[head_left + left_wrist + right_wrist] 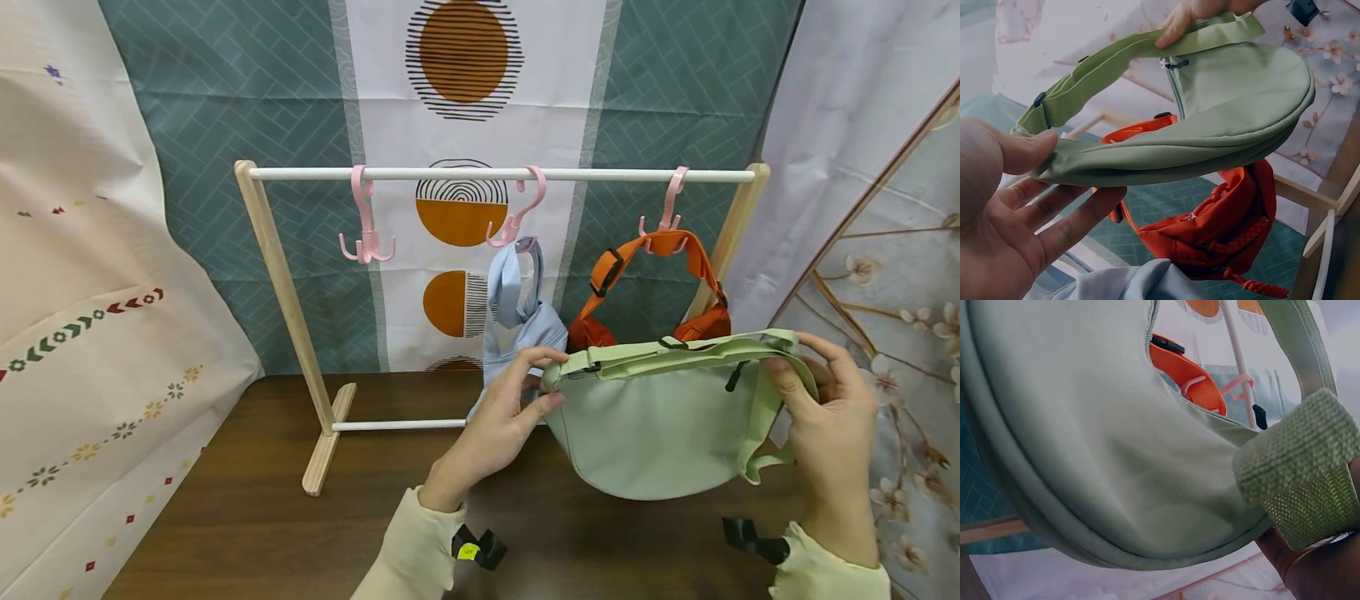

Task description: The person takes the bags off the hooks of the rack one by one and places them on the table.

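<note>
A pale green crescent-shaped bag (652,433) is held up in front of the rack by both hands. My left hand (502,408) pinches its left end between thumb and fingers; in the left wrist view that thumb (1032,150) lies on top of the end. At the other end my right hand (828,417) grips the bag together with its green webbing strap (765,408). The strap runs along the top edge and hangs in a loop at the right. A zipper pull (1177,64) shows near the right hand.
Behind the bag stands a wooden rack with a white rail (450,174). Its left pink hook (367,225) is bare. The middle pink hook (525,208) carries a light blue bag (525,325); the right pink hook (671,204) carries an orange bag (1210,231). Patterned curtains surround the brown table (262,533).
</note>
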A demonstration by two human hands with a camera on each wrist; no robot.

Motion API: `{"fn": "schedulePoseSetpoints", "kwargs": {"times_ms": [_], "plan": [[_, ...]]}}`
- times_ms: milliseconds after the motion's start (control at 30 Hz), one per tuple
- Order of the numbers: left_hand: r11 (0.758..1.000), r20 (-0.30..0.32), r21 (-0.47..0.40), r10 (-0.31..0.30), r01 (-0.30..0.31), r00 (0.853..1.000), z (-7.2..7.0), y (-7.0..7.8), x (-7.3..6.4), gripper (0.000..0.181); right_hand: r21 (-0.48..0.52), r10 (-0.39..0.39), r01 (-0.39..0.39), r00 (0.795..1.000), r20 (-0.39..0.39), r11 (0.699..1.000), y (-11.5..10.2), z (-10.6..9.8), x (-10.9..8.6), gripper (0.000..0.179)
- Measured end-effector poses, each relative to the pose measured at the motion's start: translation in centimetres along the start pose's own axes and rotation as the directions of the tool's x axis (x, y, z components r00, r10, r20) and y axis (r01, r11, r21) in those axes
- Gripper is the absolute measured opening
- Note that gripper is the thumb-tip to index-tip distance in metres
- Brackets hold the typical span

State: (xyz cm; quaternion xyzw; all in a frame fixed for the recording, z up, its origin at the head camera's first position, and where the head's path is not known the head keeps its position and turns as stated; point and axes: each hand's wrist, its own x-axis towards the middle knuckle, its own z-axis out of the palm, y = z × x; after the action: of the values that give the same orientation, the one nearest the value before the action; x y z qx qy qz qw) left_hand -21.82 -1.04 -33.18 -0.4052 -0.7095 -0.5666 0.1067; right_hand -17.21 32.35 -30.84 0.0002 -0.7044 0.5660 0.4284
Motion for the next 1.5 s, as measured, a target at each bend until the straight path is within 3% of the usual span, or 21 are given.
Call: {"fn": "schedulePoseSetpoints", "kwargs": {"times_ms": [267,467,533,667,933,1033,1133,1333,1500], "plan": [[1.000,0.007,-0.018,-0.024,0.024,1.000,0.9,-0.8,0.2,0.044,0.147,0.083,-0.085,0.996,0.014,0.986,0.3,-0.6,0.5,0.040],[1.000,0.019,0.010,-0.019,0.019,1.000,2.7,-2.2,0.4,0.045,0.034,0.118,-0.119,0.993,0.026,0.992,1.1,-1.8,1.0,0.043],[1.000,0.028,0.014,-0.027,0.027,0.999,3.3,-2.7,0.4,0.044,0.040,0.133,-0.135,0.990,0.046,0.990,1.5,-2.3,1.1,0.045],[0.998,0.049,-0.018,-0.055,0.056,0.997,4.7,-3.6,0.3,0.044,0.143,0.136,-0.150,0.985,0.103,0.978,2.3,-3.3,1.2,0.047],[0.997,0.052,-0.053,-0.053,0.056,0.997,7.0,-4.8,0.4,0.044,0.087,0.136,-0.154,0.973,0.185,0.984,3.1,-5.0,1.4,0.050],[0.996,0.048,-0.051,-0.068,0.070,0.997,7.8,-5.3,0.3,0.044,0.036,0.157,-0.167,0.968,0.198,0.985,3.4,-5.4,1.5,0.050],[0.994,0.046,-0.062,-0.092,0.095,0.995,8.5,-5.9,0.2,0.044,-0.081,0.193,-0.179,0.959,0.207,0.980,3.7,-5.6,1.6,0.051],[0.992,0.023,-0.038,-0.117,0.118,0.993,10.3,-7.0,-0.1,0.044,-0.273,0.252,-0.189,0.943,0.218,0.943,4.8,-6.2,1.8,0.053],[0.975,0.037,-0.100,-0.194,0.197,0.980,11.7,-7.7,-0.4,0.043,-0.372,0.289,-0.182,0.923,0.255,0.910,5.9,-6.8,1.8,0.057]]}}
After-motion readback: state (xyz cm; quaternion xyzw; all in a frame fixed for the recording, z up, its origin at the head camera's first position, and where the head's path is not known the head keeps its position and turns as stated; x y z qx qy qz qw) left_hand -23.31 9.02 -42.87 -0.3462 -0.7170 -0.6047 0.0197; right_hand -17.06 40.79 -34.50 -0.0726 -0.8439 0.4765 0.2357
